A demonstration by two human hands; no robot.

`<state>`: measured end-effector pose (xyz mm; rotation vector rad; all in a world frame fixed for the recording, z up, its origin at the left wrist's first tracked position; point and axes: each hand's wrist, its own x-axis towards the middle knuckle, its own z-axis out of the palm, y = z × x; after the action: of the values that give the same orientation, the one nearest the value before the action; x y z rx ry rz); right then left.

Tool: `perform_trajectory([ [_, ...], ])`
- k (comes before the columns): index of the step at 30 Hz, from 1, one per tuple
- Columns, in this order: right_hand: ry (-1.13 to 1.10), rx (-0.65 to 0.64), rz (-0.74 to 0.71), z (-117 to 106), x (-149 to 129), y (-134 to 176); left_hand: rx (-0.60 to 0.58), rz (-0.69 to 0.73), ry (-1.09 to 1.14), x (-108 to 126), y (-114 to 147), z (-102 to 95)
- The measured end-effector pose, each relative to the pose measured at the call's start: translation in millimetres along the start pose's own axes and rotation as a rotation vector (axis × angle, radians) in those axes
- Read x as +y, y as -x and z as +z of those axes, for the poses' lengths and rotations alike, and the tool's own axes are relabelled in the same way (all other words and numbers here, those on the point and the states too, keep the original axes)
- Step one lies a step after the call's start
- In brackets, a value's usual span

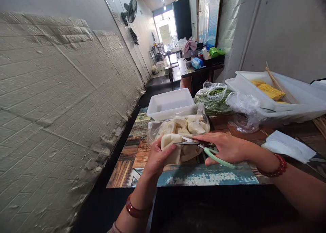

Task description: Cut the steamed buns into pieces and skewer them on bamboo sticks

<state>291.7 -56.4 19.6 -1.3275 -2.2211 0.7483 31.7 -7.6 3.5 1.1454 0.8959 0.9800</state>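
My left hand [154, 160] grips a pale, cream-coloured piece of food [170, 143] between thumb and fingers; its exact kind I cannot make out. In my right hand [226, 148] is a pair of scissors [219, 160] with mint-green handles. The parted blades point left and meet the right side of the held piece. Just beyond both hands, a clear plastic bag [152, 129] lies spread on the table, with several similar pale pieces [196, 127] in it. My hands and the scissors hide part of the bag.
Behind the bag stands a white plastic tub [170, 112]. A bag of green leaves [215, 99] and a crumpled clear bag [244, 105] are to its right. Farther right, a white bin [300, 105] holds yellow blocks [271, 91] and thin sticks. White paper [289, 146] lies on the patterned table [201, 179].
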Motion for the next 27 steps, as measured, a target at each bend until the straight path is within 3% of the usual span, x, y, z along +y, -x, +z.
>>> perform_trajectory([
  [12,0.057,-0.052,0.026,-12.3,2.0,-5.7,-0.039,-0.015,-0.014,1.3,-5.0,6.1],
  [18,-0.015,-0.104,-0.050,-18.5,0.8,-7.5,-0.036,-0.044,0.002,2.6,-6.6,9.6],
  [27,-0.110,-0.077,-0.014,-10.8,5.8,-9.5,-0.024,-0.056,0.025,-1.9,-10.9,3.2],
])
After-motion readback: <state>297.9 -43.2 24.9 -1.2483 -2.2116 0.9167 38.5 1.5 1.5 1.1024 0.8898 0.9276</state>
